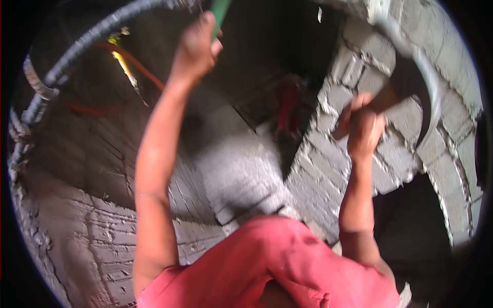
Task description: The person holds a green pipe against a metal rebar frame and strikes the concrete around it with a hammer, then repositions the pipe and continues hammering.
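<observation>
My left hand (196, 51) is raised at the upper left, its fingers closed round a green object (221, 18) that runs out of the top of the view. On the right, my right hand (363, 126) grips the brown handle of a tool (393, 92). The tool's long, curved metal head (429, 77) arcs down in front of the brick wall (349, 169). Both hands are somewhat blurred, and the full shape of the green object cannot be seen.
A thick ribbed hose (84, 49) curves across the upper left, near an orange strip (141, 69) and a yellow piece (122, 62). Something red (288, 105) lies in the dark middle. Below my right forearm is a dark opening (411, 226) in the bricks.
</observation>
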{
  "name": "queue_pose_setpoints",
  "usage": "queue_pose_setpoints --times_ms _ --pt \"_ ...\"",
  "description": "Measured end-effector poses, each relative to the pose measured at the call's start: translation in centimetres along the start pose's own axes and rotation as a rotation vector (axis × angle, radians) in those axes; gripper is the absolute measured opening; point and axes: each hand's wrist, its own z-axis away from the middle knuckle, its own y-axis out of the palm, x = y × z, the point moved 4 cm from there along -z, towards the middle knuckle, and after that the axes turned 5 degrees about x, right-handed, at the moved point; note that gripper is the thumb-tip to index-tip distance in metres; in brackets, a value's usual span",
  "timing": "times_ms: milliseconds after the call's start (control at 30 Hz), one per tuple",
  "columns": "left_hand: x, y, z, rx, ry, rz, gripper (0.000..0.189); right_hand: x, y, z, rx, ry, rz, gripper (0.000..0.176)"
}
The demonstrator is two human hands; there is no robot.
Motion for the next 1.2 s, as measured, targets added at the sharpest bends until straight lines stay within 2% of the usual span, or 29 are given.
queue_pose_setpoints --times_ms 67,133,200,400,467,533,633,767,800,867,967,1033,1133,1200 --pt "-0.6 0.8 0.4 -0.022 -0.050 -0.008 0.052 -3.2 0.7 2.8 -0.002 -0.010 -0.317 0.051" --pt "-0.2 1.5 0.6 -0.025 0.028 0.044 0.052 -4.7 1.4 5.0 -0.056 0.036 -0.343 0.055" --pt "0.5 1.7 0.9 0.031 0.033 0.096 0.054 -6.1 1.7 6.7 -0.092 0.092 -0.408 0.056" --pt "1.8 2.1 1.4 0.032 0.026 0.197 0.062 -8.8 0.7 8.0 -0.125 0.290 -0.592 0.065" --pt "1.8 2.0 1.8 0.016 0.044 0.173 0.061 -9.5 0.5 8.3 -0.122 0.303 -0.602 0.066" --pt "1.9 2.2 2.3 -0.001 0.064 0.158 0.059 -10.1 0.1 8.9 -0.088 0.348 -0.489 0.070" --pt "1.8 1.7 2.9 -0.032 0.120 -0.158 0.063 -11.9 -0.1 10.3 -0.038 0.400 -0.394 0.073" --pt "1.6 2.6 3.5 0.033 0.048 -0.061 0.064 -12.0 0.3 11.3 -0.009 0.511 -0.310 0.067" --pt "1.5 2.7 3.5 0.018 0.082 -0.067 0.064 -11.8 0.4 11.5 -0.007 0.570 -0.331 0.065" --pt "1.8 2.6 3.1 -0.004 0.118 -0.072 0.065 -12.2 0.5 12.1 0.021 0.563 -0.335 0.063" --pt "1.8 2.5 2.3 -0.069 0.231 -0.248 0.061 -12.2 0.7 12.9 -0.005 0.601 -0.314 0.066" --pt "-0.3 3.0 1.9 -0.170 0.396 -0.425 0.054 -11.9 0.8 13.2 0.000 0.607 -0.335 0.066" --pt "-0.9 3.3 0.5 -0.218 0.468 -0.451 0.049 -11.3 0.8 13.7 0.004 0.632 -0.329 0.067" --pt "-0.9 3.4 -0.7 -0.242 0.522 -0.419 0.052 -11.3 0.9 13.9 0.012 0.573 -0.359 0.062"
